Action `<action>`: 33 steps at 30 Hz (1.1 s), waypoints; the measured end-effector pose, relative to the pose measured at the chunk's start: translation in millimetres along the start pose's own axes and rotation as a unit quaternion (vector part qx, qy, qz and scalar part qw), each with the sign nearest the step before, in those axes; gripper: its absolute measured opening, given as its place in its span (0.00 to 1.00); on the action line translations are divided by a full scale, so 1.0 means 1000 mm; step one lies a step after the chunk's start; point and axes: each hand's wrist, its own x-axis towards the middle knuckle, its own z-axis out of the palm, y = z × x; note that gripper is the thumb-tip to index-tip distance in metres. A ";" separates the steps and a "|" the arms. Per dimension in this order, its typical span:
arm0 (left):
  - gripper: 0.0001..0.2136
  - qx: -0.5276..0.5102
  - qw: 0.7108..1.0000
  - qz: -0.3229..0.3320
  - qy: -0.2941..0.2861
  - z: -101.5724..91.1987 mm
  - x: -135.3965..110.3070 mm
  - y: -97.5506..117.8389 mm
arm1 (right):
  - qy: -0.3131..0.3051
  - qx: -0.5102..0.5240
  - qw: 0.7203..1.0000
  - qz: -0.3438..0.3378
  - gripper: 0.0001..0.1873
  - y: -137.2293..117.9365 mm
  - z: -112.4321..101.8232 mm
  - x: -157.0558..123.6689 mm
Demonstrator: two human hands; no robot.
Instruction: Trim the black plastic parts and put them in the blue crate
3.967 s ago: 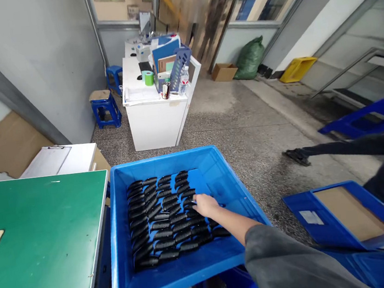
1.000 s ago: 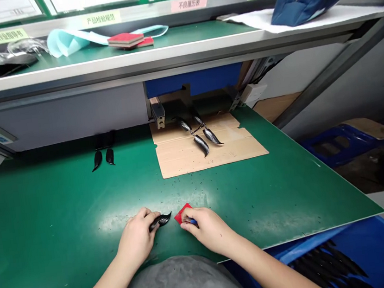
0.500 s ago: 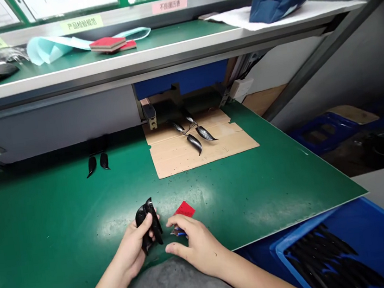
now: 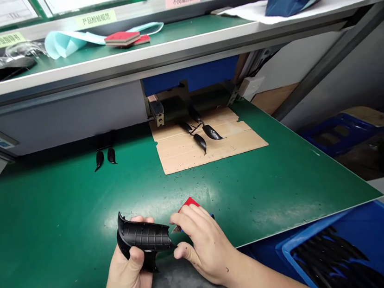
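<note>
My left hand (image 4: 133,275) is closed around black curved plastic shells (image 4: 145,234), apparently two together. The upper one turns its ribbed inner face upward, and its narrow end points right. Close by on the right is my right hand (image 4: 206,242), its fingers curled around a utility knife (image 4: 176,229). The small blade pokes out on the left of the fingers and a bit of blue handle shows behind them; the rest is hidden. Thumb and shell end are very near each other; whether they touch I cannot tell. A red pad (image 4: 190,202) lies partly behind the right hand.
Black leaf-shaped parts (image 4: 211,132) lie on a cardboard sheet (image 4: 176,162), with similar parts (image 4: 99,160) farther left on the green table (image 4: 64,215). A blue bin (image 4: 286,254) of black parts stands at lower right. The shelf (image 4: 182,35) holds red pads and a bag.
The shells in my left hand have turned from upright to lying sideways, ribbed inside up. My right hand has come round near their end, now covering much of the red pad. The view has shifted slightly.
</note>
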 end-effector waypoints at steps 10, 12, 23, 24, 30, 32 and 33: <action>0.23 0.010 1.000 0.016 -0.003 -0.001 -0.011 -0.004 | -0.005 -0.138 0.990 -0.032 0.42 -0.003 -0.014 -0.004; 0.23 0.016 1.000 0.019 -0.007 -0.002 -0.013 -0.004 | -0.012 -0.151 0.987 -0.046 0.40 -0.003 -0.016 -0.003; 0.21 0.080 0.995 0.049 -0.030 -0.004 -0.011 -0.006 | -0.097 -0.116 0.983 -0.106 0.32 0.008 -0.019 -0.005; 0.21 0.081 0.995 0.046 -0.031 -0.004 -0.012 -0.007 | -0.120 -0.075 0.984 -0.111 0.32 0.009 -0.020 -0.004; 0.23 0.031 0.999 0.005 -0.028 -0.004 -0.017 -0.006 | -0.080 0.145 0.984 -0.059 0.32 0.002 -0.026 0.001; 0.23 0.016 0.999 -0.001 -0.031 -0.004 -0.018 -0.006 | -0.044 0.165 0.985 -0.037 0.34 -0.004 -0.024 0.001; 0.23 0.010 0.999 -0.003 -0.034 -0.004 -0.018 -0.005 | -0.037 0.167 0.985 -0.031 0.34 -0.007 -0.023 0.001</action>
